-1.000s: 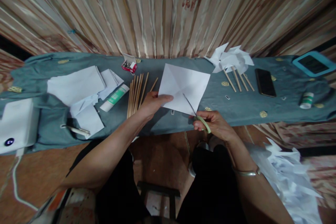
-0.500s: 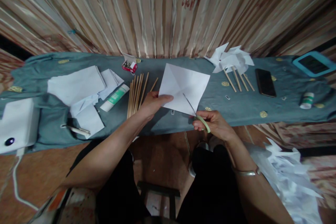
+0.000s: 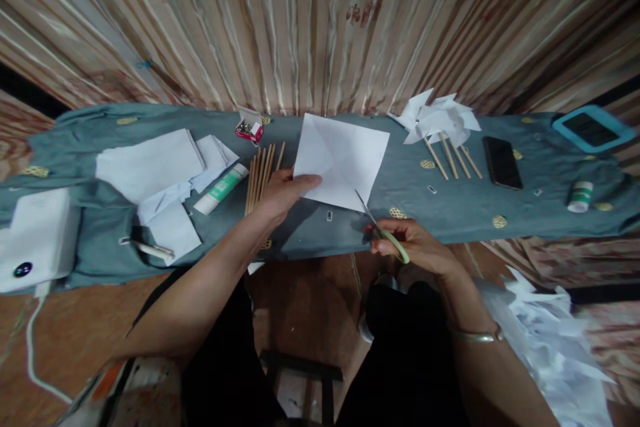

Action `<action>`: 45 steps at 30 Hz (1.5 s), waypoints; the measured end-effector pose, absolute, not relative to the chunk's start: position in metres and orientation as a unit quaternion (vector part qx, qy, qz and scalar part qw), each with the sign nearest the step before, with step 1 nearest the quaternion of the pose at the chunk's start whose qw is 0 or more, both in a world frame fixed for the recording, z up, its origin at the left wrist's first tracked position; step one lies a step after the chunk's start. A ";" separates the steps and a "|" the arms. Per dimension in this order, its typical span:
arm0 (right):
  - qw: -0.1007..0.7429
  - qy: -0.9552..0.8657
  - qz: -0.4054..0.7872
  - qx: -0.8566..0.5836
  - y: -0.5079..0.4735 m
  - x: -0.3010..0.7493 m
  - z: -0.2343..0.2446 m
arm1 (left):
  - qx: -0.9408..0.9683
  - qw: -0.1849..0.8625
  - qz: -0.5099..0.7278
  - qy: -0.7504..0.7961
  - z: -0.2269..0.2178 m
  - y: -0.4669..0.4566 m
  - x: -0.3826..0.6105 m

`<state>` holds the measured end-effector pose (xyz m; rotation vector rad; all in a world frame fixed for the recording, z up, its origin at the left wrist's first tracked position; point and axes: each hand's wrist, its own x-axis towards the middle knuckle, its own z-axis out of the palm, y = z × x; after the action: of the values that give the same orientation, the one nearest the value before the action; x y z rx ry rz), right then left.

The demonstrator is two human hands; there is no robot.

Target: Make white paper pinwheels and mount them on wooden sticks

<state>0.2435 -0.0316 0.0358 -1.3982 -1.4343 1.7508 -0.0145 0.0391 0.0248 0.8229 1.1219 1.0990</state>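
My left hand (image 3: 283, 192) pinches the left corner of a creased white paper square (image 3: 343, 157) and holds it up over the blue-grey cloth (image 3: 450, 203). My right hand (image 3: 413, 243) is closed round the pale green handles of a pair of scissors (image 3: 380, 227). The blades point up and to the left, and their tip sits just below the paper's lower edge. A row of several wooden sticks (image 3: 260, 173) lies just left of my left hand.
Loose white sheets (image 3: 155, 167), a glue stick (image 3: 220, 188) and a red box of pins (image 3: 249, 129) lie at left. Finished paper pinwheels on sticks (image 3: 440, 123), a black phone (image 3: 501, 161), a small bottle (image 3: 580, 195) and a blue-framed tablet (image 3: 593, 128) lie at right. A white box (image 3: 37, 237) sits far left; paper scraps (image 3: 555, 340) lie on the floor.
The scissors have come out of the paper and dropped slightly lower right. My left hand has lifted the paper a little up and to the left. The camera view shifted slightly.
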 end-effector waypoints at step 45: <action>0.592 -0.397 0.394 -0.581 -0.008 0.223 0.028 | 0.337 0.720 0.401 0.455 0.017 0.001 0.027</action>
<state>0.2229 -0.0075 0.0276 -1.3507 -0.9238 0.9164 0.0269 0.0010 0.0169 0.7451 1.0067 0.8854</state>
